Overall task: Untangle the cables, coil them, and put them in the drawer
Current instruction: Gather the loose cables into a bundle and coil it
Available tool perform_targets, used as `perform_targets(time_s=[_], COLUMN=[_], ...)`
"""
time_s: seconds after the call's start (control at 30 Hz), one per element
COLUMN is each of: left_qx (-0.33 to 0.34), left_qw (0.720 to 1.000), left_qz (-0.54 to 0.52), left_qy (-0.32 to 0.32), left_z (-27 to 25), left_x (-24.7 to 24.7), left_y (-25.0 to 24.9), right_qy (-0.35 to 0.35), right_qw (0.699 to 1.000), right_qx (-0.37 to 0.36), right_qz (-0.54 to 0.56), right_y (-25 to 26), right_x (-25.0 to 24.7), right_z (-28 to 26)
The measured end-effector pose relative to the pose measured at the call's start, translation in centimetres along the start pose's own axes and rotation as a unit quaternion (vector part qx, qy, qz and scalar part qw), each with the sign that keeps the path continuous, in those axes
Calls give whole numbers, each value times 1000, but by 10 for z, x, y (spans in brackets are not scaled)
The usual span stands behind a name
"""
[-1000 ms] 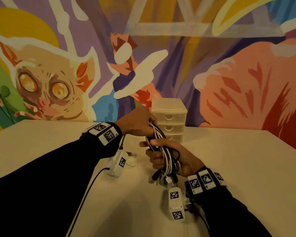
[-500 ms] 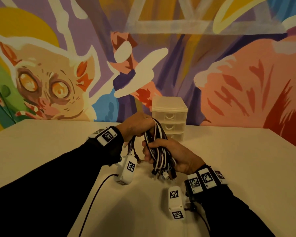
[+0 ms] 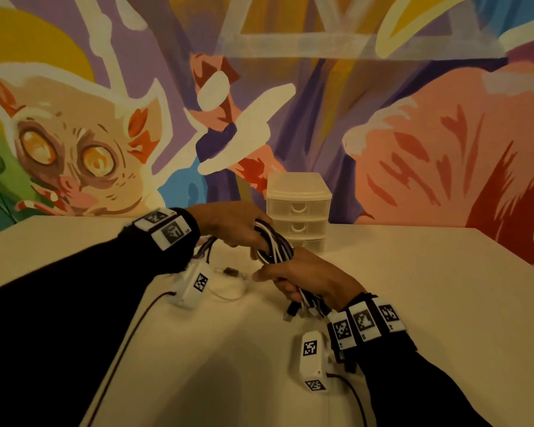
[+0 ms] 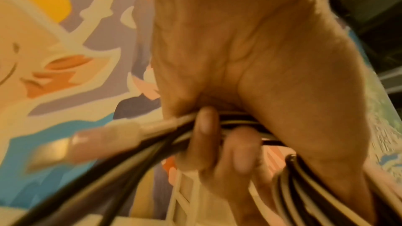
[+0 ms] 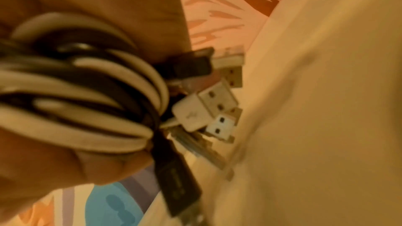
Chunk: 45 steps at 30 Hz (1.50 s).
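Observation:
A bundle of black and white cables (image 3: 273, 248) hangs between both hands above the table. My left hand (image 3: 238, 229) grips its upper loops; in the left wrist view its fingers (image 4: 206, 135) curl round the cable strands (image 4: 130, 154). My right hand (image 3: 305, 278) grips the lower part of the bundle. Several USB plugs (image 3: 293, 312) stick out below it, and the right wrist view shows the coiled cables (image 5: 87, 92) and the plugs (image 5: 206, 109) close up. The small translucent drawer unit (image 3: 298, 208) stands just behind the hands, its three drawers closed.
A loose white cable with a plug (image 3: 228, 282) lies on the cream table (image 3: 429, 303) under my left wrist. A painted mural wall (image 3: 413, 118) rises right behind the drawer unit. The table's right edge runs diagonally at the far right.
Both hands have carried the bundle towards the drawer unit. The left hand slid right over the top loops, and the right hand dropped lower with the plugs now trailing near the table.

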<state>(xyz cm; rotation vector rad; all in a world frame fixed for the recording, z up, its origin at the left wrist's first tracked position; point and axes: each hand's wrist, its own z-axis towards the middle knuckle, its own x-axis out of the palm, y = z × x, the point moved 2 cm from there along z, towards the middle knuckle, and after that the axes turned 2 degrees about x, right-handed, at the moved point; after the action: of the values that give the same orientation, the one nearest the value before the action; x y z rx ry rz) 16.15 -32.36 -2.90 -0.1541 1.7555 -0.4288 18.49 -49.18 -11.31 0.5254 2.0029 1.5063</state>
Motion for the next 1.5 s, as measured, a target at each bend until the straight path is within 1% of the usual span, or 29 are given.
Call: perform_targets(time_s=[0.07, 0.13, 0.17, 0.2, 0.27, 0.33, 0.37, 0.4, 0.47, 0.5, 0.53, 0.6, 0.67, 0.73, 0.83, 0.9, 0.97, 1.03, 1.13, 1.17, 1.27, 1.33, 1.43, 1.5], left_qx=[-15, -13, -4, 6, 7, -34, -55, -61, -37, -19, -3, 6, 13, 26, 26, 17, 17, 24, 10, 3, -14, -16, 0, -2], left_qw=[997, 986, 980, 978, 982, 987, 986, 985, 975, 964, 947, 906, 880, 870, 860, 850, 857, 863, 846, 845, 860, 865, 853, 855], left_qz=[-9, -56, -77, -95, -91, -85, -104, -137, -218, -267, -320, -408, -443, -448, -463, -483, -469, -458, -492, -494, -474, -468, -493, -496], left_qy=[79, 157, 182, 188, 164, 133, 114, 90, 29, -5, -40, -111, -170, -204, -212, -208, -213, -211, -206, -204, -190, -179, -168, -153], left_z=[-7, -19, -25, -30, -34, -33, -31, -30, -25, -22, -18, -7, 3, 12, 24, 31, 37, 41, 46, 45, 43, 42, 39, 36], left_x=[-8, -21, -30, -37, -42, -37, -32, -25, -11, -3, 5, 21, 32, 40, 50, 57, 66, 75, 85, 87, 90, 92, 93, 95], left_y=[-3, 1, 5, 10, 16, 16, 16, 15, 17, 17, 16, 11, 2, -8, -16, -14, -11, -12, -15, -13, -4, 1, 3, 4], right_qy=[-25, -45, -58, -66, -57, -49, -53, -62, -89, -100, -109, -135, -174, -222, -298, -344, -369, -373, -346, -335, -315, -309, -331, -341], right_qw=[998, 994, 992, 992, 996, 997, 996, 996, 995, 993, 991, 985, 976, 965, 947, 929, 917, 911, 909, 913, 927, 929, 915, 897], right_qx=[4, 6, 5, 1, -24, -43, -49, -50, -50, -58, -71, -94, -111, -114, -97, -86, -74, -67, -51, -54, -69, -76, -80, -67], right_qz=[-58, -103, -111, -103, -64, -50, -45, -35, -1, 16, 29, 43, 68, 83, 72, 104, 134, 164, 227, 228, 193, 192, 218, 272], right_y=[3, 3, 1, -1, -4, -4, -3, -3, -3, -3, -3, -1, -1, -1, -1, -3, -5, -8, -8, -7, -7, -8, -10, -12], right_x=[1, -1, -5, -9, -14, -11, -8, -6, -6, -6, -6, -3, 0, 1, -7, -18, -25, -25, -17, -15, -12, -11, -8, -10], right_z=[0, 0, 0, 0, -1, -1, -1, 0, 2, 2, 3, 5, 7, 9, 9, 8, 7, 9, 14, 15, 18, 19, 21, 22])
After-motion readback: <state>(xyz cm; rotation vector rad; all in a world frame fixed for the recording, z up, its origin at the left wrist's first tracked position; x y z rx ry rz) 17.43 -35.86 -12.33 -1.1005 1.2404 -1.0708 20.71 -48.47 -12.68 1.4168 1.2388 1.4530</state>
